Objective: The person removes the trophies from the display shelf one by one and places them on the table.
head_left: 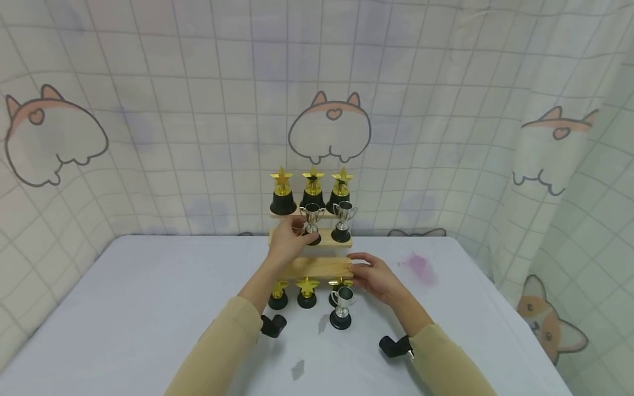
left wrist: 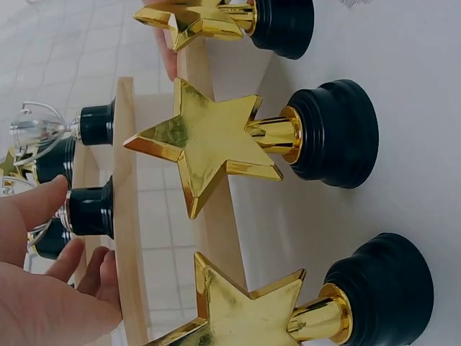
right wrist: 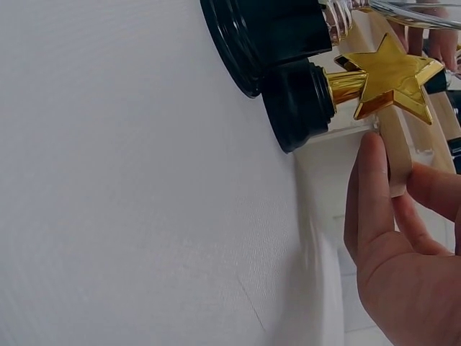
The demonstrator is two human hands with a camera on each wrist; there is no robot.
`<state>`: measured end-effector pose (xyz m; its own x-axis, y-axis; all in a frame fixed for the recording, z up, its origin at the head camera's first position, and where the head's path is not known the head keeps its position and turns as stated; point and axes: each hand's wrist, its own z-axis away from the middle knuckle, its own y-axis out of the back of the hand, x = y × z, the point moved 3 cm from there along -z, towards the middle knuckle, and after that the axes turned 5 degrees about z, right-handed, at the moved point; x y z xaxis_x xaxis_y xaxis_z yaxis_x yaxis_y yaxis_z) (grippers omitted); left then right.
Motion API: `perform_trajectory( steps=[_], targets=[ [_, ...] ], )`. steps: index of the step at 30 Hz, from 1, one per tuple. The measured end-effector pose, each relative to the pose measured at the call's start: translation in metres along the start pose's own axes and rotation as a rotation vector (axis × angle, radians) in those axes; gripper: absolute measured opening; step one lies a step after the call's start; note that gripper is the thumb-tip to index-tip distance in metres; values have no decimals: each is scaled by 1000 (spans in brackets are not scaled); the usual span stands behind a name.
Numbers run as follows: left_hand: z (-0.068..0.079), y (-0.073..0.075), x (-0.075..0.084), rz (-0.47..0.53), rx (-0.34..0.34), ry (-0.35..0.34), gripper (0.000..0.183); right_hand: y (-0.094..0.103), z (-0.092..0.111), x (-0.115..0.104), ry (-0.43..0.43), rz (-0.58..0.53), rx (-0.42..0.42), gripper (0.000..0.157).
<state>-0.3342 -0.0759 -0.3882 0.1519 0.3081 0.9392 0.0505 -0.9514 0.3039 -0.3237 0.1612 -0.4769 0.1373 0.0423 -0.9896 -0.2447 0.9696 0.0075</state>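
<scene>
A small silver trophy cup with a black base stands on the middle tier of a wooden stepped rack. My left hand holds it, thumb at its near side and fingers behind; in the left wrist view its black base touches the board. Beside it on that tier is a second silver trophy cup. My right hand grips the right end of the lowest wooden board. In the right wrist view, fingers lie under the board end and the thumb is across it.
Three gold star trophies, one a left star trophy, line the top tier. Three more, including a middle star trophy, stand on the white table before the rack. Another silver cup stands in front of the right one. A patterned curtain hangs behind.
</scene>
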Motion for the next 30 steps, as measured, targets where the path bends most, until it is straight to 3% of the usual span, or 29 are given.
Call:
perform_trajectory(
  steps=[13,20,30],
  targets=[
    [0,0,2,40,-8,12,54,2,0,-3,-10,15,15,42],
    [1,-2,-2,32,-16,22,48,0,4,2,-22,8,11,43],
    [-2,-7,-1,-24,4,-15,44,3,1,-3,-28,23,22,44]
  ],
)
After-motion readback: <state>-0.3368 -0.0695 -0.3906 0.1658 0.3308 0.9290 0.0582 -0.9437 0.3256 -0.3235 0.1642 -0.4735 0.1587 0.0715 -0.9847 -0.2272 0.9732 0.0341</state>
